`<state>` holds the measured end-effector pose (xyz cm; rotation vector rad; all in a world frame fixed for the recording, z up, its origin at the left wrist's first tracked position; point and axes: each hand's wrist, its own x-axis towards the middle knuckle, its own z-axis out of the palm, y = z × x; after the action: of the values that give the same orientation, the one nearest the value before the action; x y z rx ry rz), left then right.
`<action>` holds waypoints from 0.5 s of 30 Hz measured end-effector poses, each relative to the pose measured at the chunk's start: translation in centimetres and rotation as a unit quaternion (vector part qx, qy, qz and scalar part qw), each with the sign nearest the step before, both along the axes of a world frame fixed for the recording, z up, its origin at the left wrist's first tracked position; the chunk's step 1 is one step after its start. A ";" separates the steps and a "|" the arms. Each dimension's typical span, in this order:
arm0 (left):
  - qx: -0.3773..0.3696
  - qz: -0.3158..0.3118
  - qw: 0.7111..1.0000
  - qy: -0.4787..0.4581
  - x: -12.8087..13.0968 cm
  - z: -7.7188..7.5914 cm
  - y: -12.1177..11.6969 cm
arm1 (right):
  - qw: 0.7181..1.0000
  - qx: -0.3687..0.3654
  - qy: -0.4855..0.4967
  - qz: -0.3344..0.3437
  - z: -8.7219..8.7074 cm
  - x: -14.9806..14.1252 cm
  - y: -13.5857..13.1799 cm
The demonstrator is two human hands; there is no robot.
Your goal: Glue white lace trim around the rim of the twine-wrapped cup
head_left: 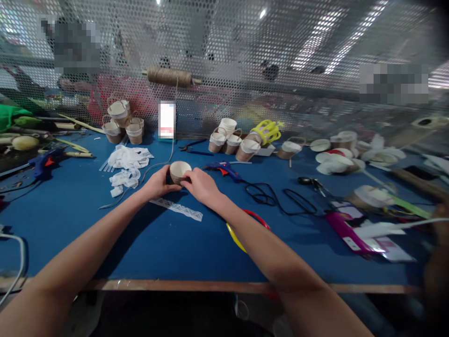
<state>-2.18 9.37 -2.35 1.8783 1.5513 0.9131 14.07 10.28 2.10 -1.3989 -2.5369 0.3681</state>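
Note:
A small brown cup with a pale inside (180, 169) is held between my two hands over the blue table. My left hand (159, 181) grips its left side, thumb and fingers curved round it. On the other side my right hand (200, 184) pinches the cup near its rim and lower wall. Just below the hands lies a strip of white lace (179, 209), flat on the table. A blue glue gun (227, 171) rests right of my right hand, its black cord trailing off. Bunched white lace (129, 157) sits to the left.
A twine roll (170, 76) hangs on the perforated metal screen (217, 42), its strand running down. Finished-looking small baskets (119, 110) stand at the back. Red-and-yellow-handled scissors or pliers (238, 238) lie under my right forearm. Another glue gun (47, 163) is far left; a magenta device (347, 231) lies right.

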 end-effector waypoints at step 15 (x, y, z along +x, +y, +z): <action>-0.105 -0.035 0.970 -0.214 2.1 3.5 -4.4 | 0.961 -0.196 0.183 0.068 2.4 3.9 -2.0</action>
<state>-0.06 5.00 1.13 1.4592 1.2566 1.0001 17.95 8.27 4.46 -1.1334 -2.3332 1.0955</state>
